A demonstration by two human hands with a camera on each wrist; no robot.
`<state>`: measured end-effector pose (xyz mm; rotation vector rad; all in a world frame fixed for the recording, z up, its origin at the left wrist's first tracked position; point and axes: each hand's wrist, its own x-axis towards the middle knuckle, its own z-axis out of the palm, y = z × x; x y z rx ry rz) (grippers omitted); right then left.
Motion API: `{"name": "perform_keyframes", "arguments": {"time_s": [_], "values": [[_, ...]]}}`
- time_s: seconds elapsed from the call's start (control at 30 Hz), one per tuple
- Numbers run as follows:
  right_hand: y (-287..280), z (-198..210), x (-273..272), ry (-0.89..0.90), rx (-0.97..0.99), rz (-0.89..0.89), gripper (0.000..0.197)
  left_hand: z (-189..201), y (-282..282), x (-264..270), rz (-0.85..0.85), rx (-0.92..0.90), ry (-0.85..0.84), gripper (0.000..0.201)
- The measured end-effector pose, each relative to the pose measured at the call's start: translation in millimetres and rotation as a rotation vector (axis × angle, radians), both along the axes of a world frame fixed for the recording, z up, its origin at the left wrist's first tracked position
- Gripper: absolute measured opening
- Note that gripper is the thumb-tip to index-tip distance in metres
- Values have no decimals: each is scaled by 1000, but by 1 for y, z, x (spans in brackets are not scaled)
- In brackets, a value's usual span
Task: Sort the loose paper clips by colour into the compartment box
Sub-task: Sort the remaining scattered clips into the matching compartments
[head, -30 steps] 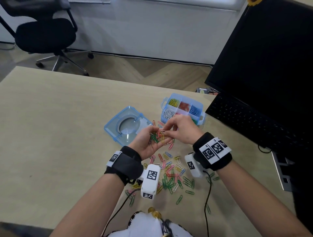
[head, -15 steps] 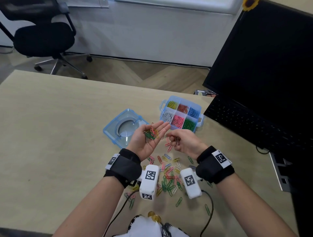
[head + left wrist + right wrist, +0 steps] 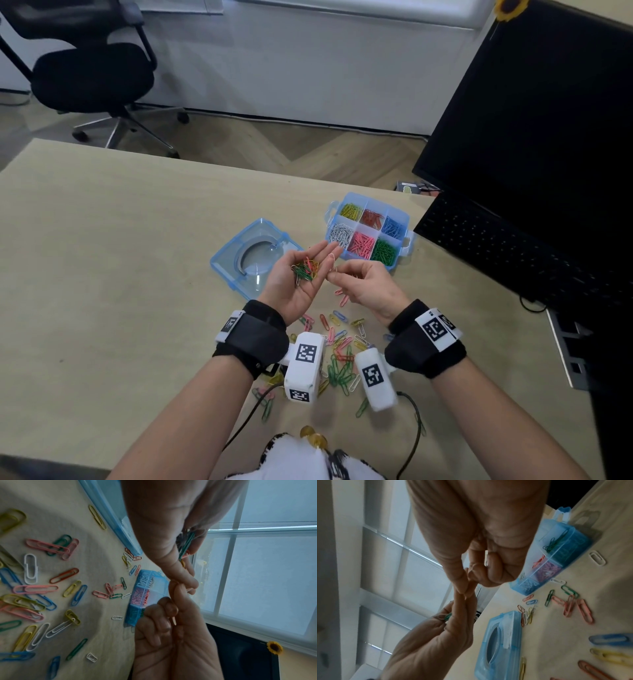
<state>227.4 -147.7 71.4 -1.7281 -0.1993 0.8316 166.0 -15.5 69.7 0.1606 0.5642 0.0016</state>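
Note:
My left hand is palm up with its fingers nearly straight, and a small heap of green, red and yellow paper clips lies in it. Just right of its fingertips my right hand pinches a white paper clip between thumb and forefinger; the right wrist view shows a white clip among the curled fingers. The blue compartment box stands open behind the hands, its cells holding yellow, red, blue, white, pink and green clips. Several loose clips are scattered on the table below my wrists.
The box's blue lid lies on the table left of the box, behind my left hand. A black keyboard and a monitor fill the right side. An office chair stands beyond the far table edge.
My right hand left the heap, dipped lower right, and now holds a white clip up by the left fingertips. The left palm stayed up with its clips.

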Motion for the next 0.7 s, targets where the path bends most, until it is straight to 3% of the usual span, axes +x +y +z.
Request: {"name": "perform_keyframes", "arguments": {"time_s": [0.13, 0.23, 0.5, 0.7], "values": [[-7, 7, 7, -122, -44, -26, 12, -10, 3, 1, -31, 103, 121, 25], [-12, 8, 11, -228, -98, 14, 13, -13, -3, 1, -205, 345, 213, 18], [-15, 1, 12, -298, -225, 90, 12, -12, -13, 1, -365, 847, 194, 19], [-15, 1, 13, -236, -131, -7, 13, -17, -6, 2, -367, 908, 219, 25]]}}
